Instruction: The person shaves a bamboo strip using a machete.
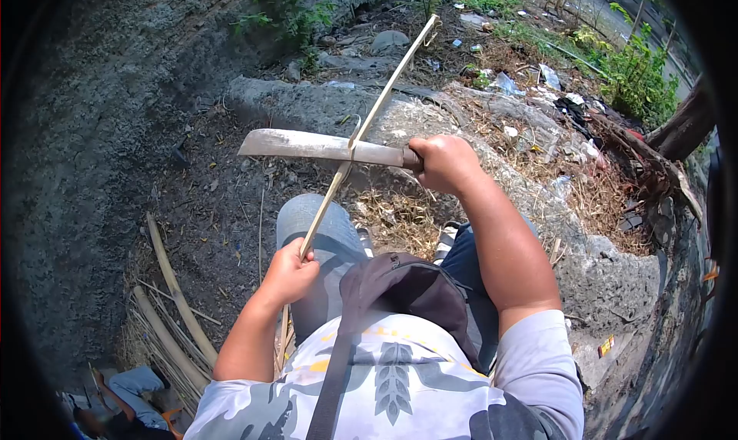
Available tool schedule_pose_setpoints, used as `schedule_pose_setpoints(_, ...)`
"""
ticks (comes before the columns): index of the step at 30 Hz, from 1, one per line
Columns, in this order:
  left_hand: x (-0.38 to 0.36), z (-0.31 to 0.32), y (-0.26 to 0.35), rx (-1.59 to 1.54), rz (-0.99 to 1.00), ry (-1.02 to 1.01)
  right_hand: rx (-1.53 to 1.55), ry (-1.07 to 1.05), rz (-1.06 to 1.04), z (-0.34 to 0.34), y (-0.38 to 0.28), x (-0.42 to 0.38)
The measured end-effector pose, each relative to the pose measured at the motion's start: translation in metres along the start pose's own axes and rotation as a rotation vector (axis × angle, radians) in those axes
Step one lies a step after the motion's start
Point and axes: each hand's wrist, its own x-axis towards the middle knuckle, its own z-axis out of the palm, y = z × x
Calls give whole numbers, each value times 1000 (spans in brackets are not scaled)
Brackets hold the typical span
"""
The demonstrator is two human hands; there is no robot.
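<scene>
My left hand [290, 274] is closed round the lower end of a long, pale bamboo strip [392, 81], which slants up and away to the right. In my right hand [446, 164] is the dark handle of a machete [300, 145], its broad worn blade pointing left. The blade crosses the strip near its middle and touches it there. A thin shaving [357, 125] curls up beside the blade at the crossing. At the strip's far end, small curls of fibre hang loose.
Bamboo poles [175, 290] and thin strips lie on the ground at left. A rough wall [84, 171] rises on the left; a concrete ledge [307, 101] lies ahead. Another person [131, 398] sits at bottom left. Litter and dry leaves cover the right side, near a tree trunk [688, 125].
</scene>
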Motion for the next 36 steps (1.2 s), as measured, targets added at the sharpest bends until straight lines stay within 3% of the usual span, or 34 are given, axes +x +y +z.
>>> schedule_pose_setpoints(5, 4, 10, 2, -6, -5, 38, 41, -55, -116, 9, -26, -2)
schedule_pose_setpoints(7, 6, 10, 16, 22, -36, 31, 20, -62, -252, 8, -35, -4)
schedule_pose_setpoints(9, 6, 5, 15, 113, 59, 15, -13, -103, -272, 2, -38, -4)
schedule_pose_setpoints(12, 1, -2, 5, -32, 54, 14, 22, -11, -163, 4, -9, 0)
schedule_pose_setpoints(15, 3, -2, 4, -185, 42, 13, 41, -50, -48, 0, 5, 2)
schedule_pose_setpoints(19, 10, 5, 3, -205, 39, 63, 168, -7, -57, 8, -13, -2)
schedule_pose_setpoints(24, 12, 9, 17, -85, -21, 6, 38, -58, -255, 14, -38, -4)
schedule_pose_setpoints(27, 8, 7, 11, 7, 24, 5, -35, -93, -247, 3, -29, -5)
schedule_pose_setpoints(31, -3, -4, 4, -97, 5, -9, 114, -160, 55, -4, 12, 2)
schedule_pose_setpoints(36, 0, 5, 3, -105, 44, 68, 182, -28, -45, 7, -7, -2)
